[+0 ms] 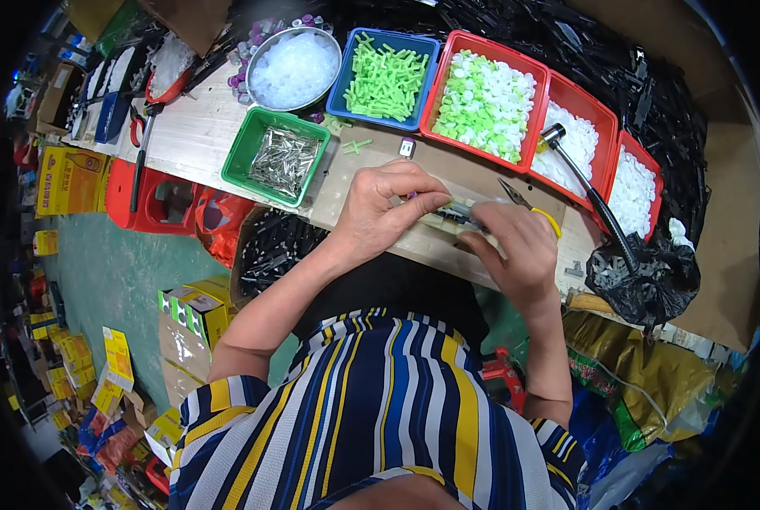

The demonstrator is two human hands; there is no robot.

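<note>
Strip [458, 214], dark and indistinct, partly behind the hands [383, 209]

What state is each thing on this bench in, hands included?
Left hand: fingers at the dark piece, grip unclear
Right hand: blurred, grip unclear
Green bin: open, holding metal pins
Blue bin: open, holding green parts
Red bins: open, holding small parts
Bowl: filled with clear pieces
Hammer: head over a red bin
Yellow-handled tool: lying, partly hidden
</note>
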